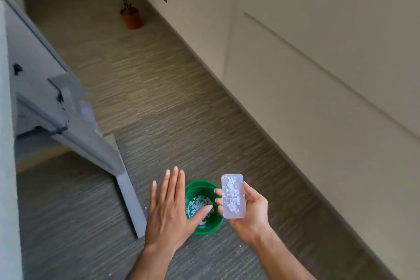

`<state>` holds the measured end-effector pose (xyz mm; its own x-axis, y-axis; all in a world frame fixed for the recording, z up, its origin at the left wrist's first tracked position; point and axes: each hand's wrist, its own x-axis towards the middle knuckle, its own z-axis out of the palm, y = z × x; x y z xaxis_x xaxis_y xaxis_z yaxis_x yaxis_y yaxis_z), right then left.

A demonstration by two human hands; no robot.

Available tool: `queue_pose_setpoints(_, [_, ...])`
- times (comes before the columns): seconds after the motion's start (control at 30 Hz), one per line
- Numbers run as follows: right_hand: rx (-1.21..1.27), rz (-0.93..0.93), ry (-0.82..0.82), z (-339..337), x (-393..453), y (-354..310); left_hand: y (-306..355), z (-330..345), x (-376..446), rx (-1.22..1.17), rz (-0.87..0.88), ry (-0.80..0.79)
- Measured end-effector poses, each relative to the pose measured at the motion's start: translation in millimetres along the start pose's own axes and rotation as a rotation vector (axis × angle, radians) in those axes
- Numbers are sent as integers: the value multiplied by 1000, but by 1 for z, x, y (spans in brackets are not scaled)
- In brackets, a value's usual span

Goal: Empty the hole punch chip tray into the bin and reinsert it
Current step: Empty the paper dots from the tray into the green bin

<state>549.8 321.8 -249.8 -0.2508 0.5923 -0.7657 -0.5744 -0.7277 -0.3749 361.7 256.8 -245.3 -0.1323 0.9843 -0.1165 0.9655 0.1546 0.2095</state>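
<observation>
A clear plastic chip tray [233,195] with white paper dots stuck inside is held upright in my right hand [251,210], just right of and above the bin. The green round bin [199,185] stands on the carpet below, with white paper chips lying in its bottom. My left hand [169,208] hovers flat with fingers spread over the bin's left side, holding nothing and covering part of its rim. The hole punch itself is not in sight.
A grey desk panel and leg [127,188] slope down at the left, ending close beside the bin. A beige wall [318,98] runs along the right. A potted plant [130,16] stands far back on the carpet. A few chips lie scattered on the floor.
</observation>
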Motion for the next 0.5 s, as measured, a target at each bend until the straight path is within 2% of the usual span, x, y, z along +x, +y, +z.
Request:
queue_pose_setpoints(0.33, [-305,-1,79,-107,198,96,-57,201,30,115,18,-139])
queue_pose_setpoints(0.5, [-781,-120,92,-122,258,126,-80,257,40,140,-9,-181])
